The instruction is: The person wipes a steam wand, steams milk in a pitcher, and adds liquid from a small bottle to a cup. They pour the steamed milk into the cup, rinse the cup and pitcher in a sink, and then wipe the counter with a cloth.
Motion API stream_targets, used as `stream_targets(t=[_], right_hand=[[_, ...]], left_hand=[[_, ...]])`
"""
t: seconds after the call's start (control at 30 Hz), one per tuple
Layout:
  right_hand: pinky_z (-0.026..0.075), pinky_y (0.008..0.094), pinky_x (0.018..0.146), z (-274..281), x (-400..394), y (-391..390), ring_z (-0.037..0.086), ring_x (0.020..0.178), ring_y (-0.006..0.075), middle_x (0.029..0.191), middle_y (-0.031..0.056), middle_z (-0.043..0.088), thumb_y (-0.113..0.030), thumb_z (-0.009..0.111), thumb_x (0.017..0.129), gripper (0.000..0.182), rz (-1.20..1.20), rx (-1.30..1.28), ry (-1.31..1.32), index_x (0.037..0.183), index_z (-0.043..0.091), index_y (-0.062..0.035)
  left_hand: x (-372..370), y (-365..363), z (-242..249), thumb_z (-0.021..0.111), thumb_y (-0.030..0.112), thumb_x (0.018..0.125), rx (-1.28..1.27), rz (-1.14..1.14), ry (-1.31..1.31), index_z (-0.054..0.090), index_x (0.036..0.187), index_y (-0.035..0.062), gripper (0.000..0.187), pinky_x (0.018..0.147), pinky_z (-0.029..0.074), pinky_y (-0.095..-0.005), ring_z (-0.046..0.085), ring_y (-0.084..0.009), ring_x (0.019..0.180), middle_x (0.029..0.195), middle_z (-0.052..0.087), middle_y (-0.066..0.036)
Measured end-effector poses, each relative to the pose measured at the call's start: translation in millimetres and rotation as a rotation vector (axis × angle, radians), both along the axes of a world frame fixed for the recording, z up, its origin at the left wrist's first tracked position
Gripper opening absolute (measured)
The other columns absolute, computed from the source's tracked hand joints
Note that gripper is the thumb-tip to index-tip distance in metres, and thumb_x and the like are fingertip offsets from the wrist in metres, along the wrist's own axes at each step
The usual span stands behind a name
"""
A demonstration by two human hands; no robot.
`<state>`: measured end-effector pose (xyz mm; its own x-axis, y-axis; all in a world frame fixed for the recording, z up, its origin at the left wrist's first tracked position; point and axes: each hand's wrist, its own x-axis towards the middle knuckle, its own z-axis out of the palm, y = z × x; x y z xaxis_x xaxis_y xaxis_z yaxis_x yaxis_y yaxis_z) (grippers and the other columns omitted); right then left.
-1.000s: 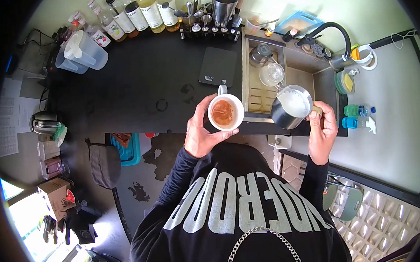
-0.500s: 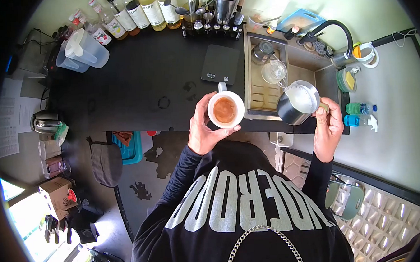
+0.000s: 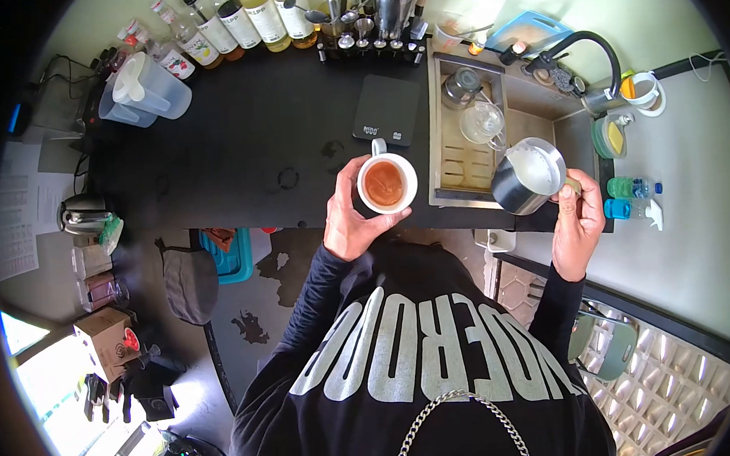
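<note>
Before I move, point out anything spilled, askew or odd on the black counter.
The black counter has a dark ring mark and, nearer the scale, a smudge; both look like spilled liquid, perhaps dried.

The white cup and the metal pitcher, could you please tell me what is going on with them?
A person holds the white cup in the left hand, with a brown, coffee-like drink inside. The right hand holds the metal pitcher by its handle, with white, milk-like liquid in it. The two vessels are apart, and no stream is visible between them. A digital scale rests on the black counter beyond the cup.
</note>
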<state>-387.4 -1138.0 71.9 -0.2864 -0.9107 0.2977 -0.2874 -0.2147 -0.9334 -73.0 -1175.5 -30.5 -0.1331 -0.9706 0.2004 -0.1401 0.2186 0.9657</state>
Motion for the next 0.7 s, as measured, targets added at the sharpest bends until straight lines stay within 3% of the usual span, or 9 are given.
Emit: stream_targets(t=[0.17,0.43,0.53,0.63,0.7], right_hand=[[0.045,0.0233,0.081,-5.3,-2.1,-3.6,0.055,0.087,0.0076,0.1,0.0019,0.063,-0.013,0.061,0.103,0.022,-0.013,0.019,0.029,0.12,0.062,0.0011],[0.045,0.0233,0.082,-7.2,1.6,-12.0,0.055,0.087,0.0075,0.1,0.0018,0.063,-0.015,0.061,0.104,0.023,0.015,0.049,0.02,0.119,0.062,0.0014],[0.045,0.0232,0.082,-7.9,3.1,-14.3,0.055,0.087,0.0074,0.101,0.0018,0.063,-0.014,0.062,0.103,0.023,0.027,0.049,0.017,0.12,0.062,0.0014],[0.045,0.0231,0.082,-4.0,8.3,-17.0,0.055,0.088,0.0072,0.101,0.0017,0.063,-0.013,0.062,0.103,0.023,0.033,0.033,0.015,0.121,0.061,0.0014],[0.045,0.0228,0.083,0.6,11.7,-18.5,0.054,0.089,0.0072,0.101,0.001,0.061,-0.011,0.062,0.103,0.022,0.06,0.018,-0.013,0.121,0.061,0.0011]], left_hand=[[20.9,-0.5,-41.4,0.093,0.027,0.07,0.072,0.161,-0.189,0.04,0.14,0.0021,0.091,0.104,0.049,-0.04,0.065,-0.0276,0.118,0.127,0.064,-0.017],[23.7,1.5,-52.3,0.093,0.025,0.069,0.072,0.176,-0.321,0.041,0.14,0.0033,0.091,0.103,0.05,-0.0404,0.064,-0.0286,0.119,0.126,0.064,-0.016],[19.6,3.8,-50.3,0.093,0.023,0.07,0.062,0.175,-0.27,0.04,0.141,0.0029,0.092,0.105,0.049,-0.0401,0.064,-0.0268,0.12,0.125,0.065,-0.016],[12.5,3.9,-47.1,0.093,0.022,0.071,0.066,0.119,-0.027,0.039,0.143,0.0009,0.093,0.105,0.049,-0.039,0.063,-0.0261,0.121,0.131,0.06,-0.017],[5.0,4.2,-44.7,0.093,0.018,0.071,0.145,0.075,0.289,0.036,0.146,-0.0016,0.096,0.109,0.046,-0.0382,0.059,-0.0227,0.125,0.133,0.058,-0.015]])
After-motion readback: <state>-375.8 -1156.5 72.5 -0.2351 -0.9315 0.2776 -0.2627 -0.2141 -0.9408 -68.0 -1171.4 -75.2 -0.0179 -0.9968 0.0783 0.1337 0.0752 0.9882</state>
